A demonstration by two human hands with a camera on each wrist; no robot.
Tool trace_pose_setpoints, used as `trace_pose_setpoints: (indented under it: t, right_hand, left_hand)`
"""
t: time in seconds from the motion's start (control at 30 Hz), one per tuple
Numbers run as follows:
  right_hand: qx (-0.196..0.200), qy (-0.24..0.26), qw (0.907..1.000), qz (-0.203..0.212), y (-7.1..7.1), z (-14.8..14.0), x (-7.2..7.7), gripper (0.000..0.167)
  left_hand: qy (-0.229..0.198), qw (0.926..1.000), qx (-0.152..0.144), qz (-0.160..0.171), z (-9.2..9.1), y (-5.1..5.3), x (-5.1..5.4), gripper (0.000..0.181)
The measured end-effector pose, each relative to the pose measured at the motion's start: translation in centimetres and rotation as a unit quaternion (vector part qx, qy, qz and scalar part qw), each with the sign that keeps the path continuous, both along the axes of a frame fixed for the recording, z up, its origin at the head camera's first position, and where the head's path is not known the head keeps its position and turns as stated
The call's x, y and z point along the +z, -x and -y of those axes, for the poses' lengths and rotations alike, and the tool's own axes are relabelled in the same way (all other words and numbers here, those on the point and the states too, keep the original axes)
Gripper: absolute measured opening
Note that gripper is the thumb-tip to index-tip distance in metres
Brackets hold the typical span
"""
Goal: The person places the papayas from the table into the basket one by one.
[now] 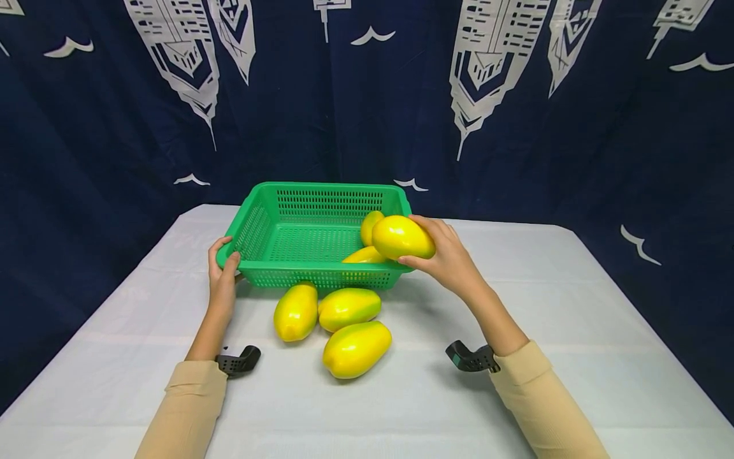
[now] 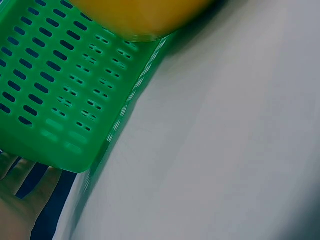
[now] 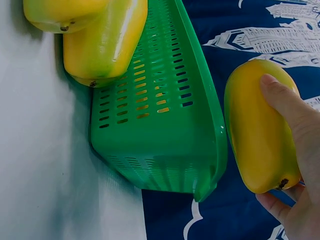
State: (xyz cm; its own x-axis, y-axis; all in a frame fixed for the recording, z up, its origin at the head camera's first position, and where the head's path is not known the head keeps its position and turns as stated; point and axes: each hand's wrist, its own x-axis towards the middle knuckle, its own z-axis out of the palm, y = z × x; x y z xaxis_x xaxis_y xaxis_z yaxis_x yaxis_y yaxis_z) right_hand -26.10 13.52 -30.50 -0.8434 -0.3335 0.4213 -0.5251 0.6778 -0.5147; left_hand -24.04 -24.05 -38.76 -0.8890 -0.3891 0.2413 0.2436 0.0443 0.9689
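Yellow fruit [image 1: 401,236] raised at the right end of the green basket [image 1: 315,266], right hand [image 1: 446,254] pinching it between thumb and fingers, left hand [image 1: 222,271] gripping the left rim, two fruits [image 1: 366,255] inside, bench's far edge just behind, three fruits [image 1: 350,309] toward the near edge.

We are seeing a bright head view, soft shadows falling on the white table [image 1: 424,414]; the wrist views are looking dimmer, the left blurring the yellow fruit [image 2: 142,17].

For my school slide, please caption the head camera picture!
Left hand grips the green basket, right hand holds a yellow fruit at the basket's opposite end.
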Motion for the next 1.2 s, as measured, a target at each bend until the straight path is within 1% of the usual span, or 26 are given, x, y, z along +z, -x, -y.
trace_pose_setpoints:
  t: [0.23,0.43,0.73,0.97,1.2]
  right_hand:
    - [-0.002,0.0,1.0,0.002,0.8,0.6,0.2,0.074]
    - [0.002,-0.001,1.0,0.009,1.4,1.0,-0.2,0.073]
    - [0.013,-0.004,0.9997,0.019,2.0,2.1,-0.5,0.074]
    - [0.021,-0.016,0.9988,0.041,2.0,3.2,-0.7,0.074]
    - [0.041,-0.025,0.9971,0.059,2.0,4.1,-1.5,0.071]
  left_hand:
    - [0.001,1.0,0.002,-0.002,0.1,0.1,0.2,0.04]
    - [0.007,1.0,0.001,0.001,0.1,0.1,0.1,0.04]
    - [0.003,1.0,0.003,0.002,0.0,0.0,0.3,0.04]
    - [0.002,1.0,0.003,0.0,0.0,0.1,0.2,0.039]
    - [0.009,1.0,0.002,0.002,0.0,-0.1,0.1,0.039]
